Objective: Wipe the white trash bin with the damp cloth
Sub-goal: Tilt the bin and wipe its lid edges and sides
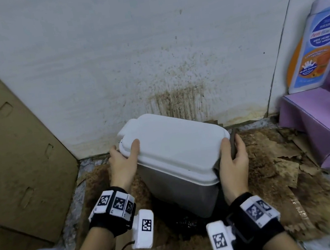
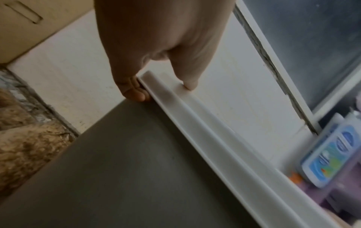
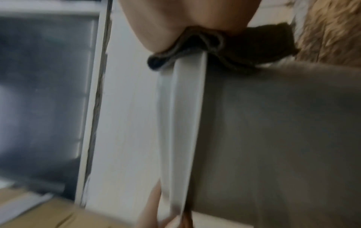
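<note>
The white trash bin (image 1: 176, 150) stands on the floor against the wall, with a white lid over a grey body (image 1: 181, 192). My left hand (image 1: 124, 161) grips the lid's left end, thumb on top and fingers under the rim. In the left wrist view the thumb (image 2: 190, 83) presses the lid rim (image 2: 195, 123) above the grey side (image 2: 136, 169). My right hand (image 1: 233, 159) holds a dark cloth (image 1: 233, 143) against the lid's right end. The right wrist view shows the cloth (image 3: 244, 44) folded over the lid edge (image 3: 183, 115) under my palm.
A tall cardboard box (image 1: 15, 144) stands at the left. The wall (image 1: 176, 94) behind the bin is stained brown. At the right a purple box (image 1: 311, 124) carries a large detergent bottle (image 1: 315, 46). Torn, soiled cardboard (image 1: 280, 162) covers the floor round the bin.
</note>
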Tool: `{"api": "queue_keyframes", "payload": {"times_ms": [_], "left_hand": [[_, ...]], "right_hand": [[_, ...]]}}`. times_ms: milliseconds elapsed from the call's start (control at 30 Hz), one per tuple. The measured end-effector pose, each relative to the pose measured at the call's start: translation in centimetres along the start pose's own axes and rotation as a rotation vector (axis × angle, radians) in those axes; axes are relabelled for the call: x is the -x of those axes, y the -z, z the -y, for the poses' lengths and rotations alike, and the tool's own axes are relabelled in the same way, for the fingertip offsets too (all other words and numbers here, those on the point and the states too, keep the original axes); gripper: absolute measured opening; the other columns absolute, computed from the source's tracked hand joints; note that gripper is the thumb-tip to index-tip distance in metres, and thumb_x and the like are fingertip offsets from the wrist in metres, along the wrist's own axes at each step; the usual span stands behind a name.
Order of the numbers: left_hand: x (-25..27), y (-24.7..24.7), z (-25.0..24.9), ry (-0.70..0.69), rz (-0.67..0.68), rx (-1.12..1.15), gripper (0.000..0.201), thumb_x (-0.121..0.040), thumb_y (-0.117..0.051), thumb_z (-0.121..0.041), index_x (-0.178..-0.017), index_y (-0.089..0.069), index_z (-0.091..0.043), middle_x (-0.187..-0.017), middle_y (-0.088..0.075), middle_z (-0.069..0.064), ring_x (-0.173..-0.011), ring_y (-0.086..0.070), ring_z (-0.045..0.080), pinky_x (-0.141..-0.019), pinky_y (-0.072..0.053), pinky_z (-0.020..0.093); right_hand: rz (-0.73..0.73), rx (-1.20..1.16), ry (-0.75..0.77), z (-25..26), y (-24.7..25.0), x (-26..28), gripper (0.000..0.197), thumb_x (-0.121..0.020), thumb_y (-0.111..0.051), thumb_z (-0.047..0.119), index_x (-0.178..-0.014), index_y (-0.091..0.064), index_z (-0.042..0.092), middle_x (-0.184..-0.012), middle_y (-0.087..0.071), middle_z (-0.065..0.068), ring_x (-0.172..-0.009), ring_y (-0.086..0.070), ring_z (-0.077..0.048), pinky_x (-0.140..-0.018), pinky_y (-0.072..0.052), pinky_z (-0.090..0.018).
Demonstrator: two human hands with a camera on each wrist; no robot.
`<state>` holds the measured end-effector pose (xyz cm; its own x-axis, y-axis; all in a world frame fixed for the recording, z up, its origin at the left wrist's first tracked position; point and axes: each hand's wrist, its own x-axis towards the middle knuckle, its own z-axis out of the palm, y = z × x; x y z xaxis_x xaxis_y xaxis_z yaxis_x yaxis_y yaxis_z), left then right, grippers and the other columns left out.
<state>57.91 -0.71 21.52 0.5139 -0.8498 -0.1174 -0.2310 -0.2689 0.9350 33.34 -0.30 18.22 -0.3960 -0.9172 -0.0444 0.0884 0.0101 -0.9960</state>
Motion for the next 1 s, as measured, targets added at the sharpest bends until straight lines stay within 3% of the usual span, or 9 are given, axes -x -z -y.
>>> {"api": "queue_keyframes", "payload": {"times_ms": [133, 200, 333, 433, 533, 733, 867, 933, 1000], "left_hand": [[1.4, -1.2, 0.8, -0.012, -0.079, 0.027, 0.087, -0.083, -0.064, -0.070, -0.137, -0.033, -0.010, -0.141, -0.045, 0.011, -0.129, -0.048, 0.028, -0.108, -0.044, 0.052], [2.7, -2.0, 1.1, -0.028, -0.066, 0.102, 0.088, -0.079, -0.068, -0.071, -0.139, -0.039, -0.012, -0.136, -0.057, 0.003, -0.124, -0.057, 0.021, -0.104, -0.050, 0.049], [5.6, -3.9, 0.7, -0.026, 0.095, 0.286, 0.062, -0.091, -0.070, -0.048, -0.145, -0.051, -0.022, -0.133, -0.067, -0.011, -0.121, -0.063, 0.007, -0.104, -0.052, 0.036], [6.5, -4.8, 1.0, -0.011, 0.126, 0.354, 0.059, -0.089, -0.071, -0.052, -0.139, -0.056, -0.027, -0.128, -0.070, -0.013, -0.118, -0.067, 0.010, -0.102, -0.054, 0.043], [6.8, -5.3, 1.2, 0.013, 0.114, 0.374, 0.076, -0.073, -0.083, -0.062, -0.134, -0.057, -0.025, -0.124, -0.072, -0.011, -0.114, -0.069, 0.013, -0.099, -0.056, 0.047], [6.4, -4.7, 1.2, 0.027, 0.149, 0.367, 0.072, -0.078, -0.085, -0.045, -0.136, -0.052, -0.017, -0.125, -0.071, -0.009, -0.115, -0.068, 0.009, -0.100, -0.055, 0.038], [5.7, -3.4, 0.6, 0.022, 0.249, 0.345, 0.040, -0.088, -0.078, -0.030, -0.122, -0.058, -0.025, -0.118, -0.074, -0.009, -0.108, -0.070, 0.009, -0.086, -0.058, 0.022], [5.0, -2.7, 0.2, 0.020, 0.286, 0.310, 0.039, -0.087, -0.078, -0.034, -0.118, -0.055, -0.026, -0.115, -0.071, -0.009, -0.102, -0.069, 0.005, -0.075, -0.057, 0.015], [4.1, -1.9, -0.4, 0.018, 0.326, 0.253, 0.057, -0.079, -0.082, -0.049, -0.123, -0.057, -0.022, -0.118, -0.071, -0.006, -0.105, -0.069, 0.008, -0.085, -0.058, 0.024]], "right_hand": [[0.204, -0.021, -0.004, 0.2, 1.0, -4.1, 0.060, -0.102, -0.053, 0.044, -0.156, -0.036, 0.024, -0.153, -0.046, 0.004, -0.138, -0.047, -0.015, -0.114, -0.041, -0.041], [0.312, -0.007, -0.004, 0.8, 1.3, -5.4, 0.056, -0.101, -0.056, 0.041, -0.153, -0.041, 0.026, -0.149, -0.052, 0.006, -0.130, -0.054, -0.011, -0.102, -0.049, -0.033], [0.462, 0.056, 0.004, 2.2, 1.8, -6.6, 0.045, -0.098, -0.061, 0.039, -0.142, -0.054, 0.036, -0.132, -0.063, 0.012, -0.109, -0.065, -0.001, -0.073, -0.055, -0.016], [0.504, 0.099, 0.033, 2.5, 1.9, -6.7, 0.039, -0.093, -0.068, 0.041, -0.132, -0.062, 0.040, -0.128, -0.067, 0.012, -0.109, -0.066, -0.002, -0.074, -0.056, -0.017], [0.515, 0.103, 0.043, 2.3, 2.0, -6.6, 0.038, -0.090, -0.072, 0.042, -0.128, -0.064, 0.041, -0.126, -0.068, 0.013, -0.114, -0.066, -0.007, -0.081, -0.059, -0.026], [0.407, 0.044, 0.091, 1.6, 1.8, -5.1, 0.039, -0.090, -0.075, 0.036, -0.127, -0.065, 0.036, -0.127, -0.067, 0.017, -0.122, -0.060, -0.006, -0.101, -0.053, -0.041], [0.254, -0.010, 0.080, 1.1, 1.5, -2.1, 0.041, -0.088, -0.076, 0.038, -0.127, -0.064, 0.038, -0.129, -0.066, 0.017, -0.123, -0.059, -0.006, -0.104, -0.051, -0.045], [0.143, -0.027, 0.063, 1.0, 1.2, -0.1, 0.043, -0.088, -0.076, 0.039, -0.129, -0.062, 0.039, -0.129, -0.064, 0.016, -0.122, -0.058, -0.008, -0.103, -0.052, -0.044], [0.023, -0.043, 0.052, 0.8, 0.5, 2.2, 0.045, -0.089, -0.074, 0.037, -0.131, -0.060, 0.037, -0.132, -0.062, 0.014, -0.123, -0.057, -0.010, -0.102, -0.051, -0.043]]}}
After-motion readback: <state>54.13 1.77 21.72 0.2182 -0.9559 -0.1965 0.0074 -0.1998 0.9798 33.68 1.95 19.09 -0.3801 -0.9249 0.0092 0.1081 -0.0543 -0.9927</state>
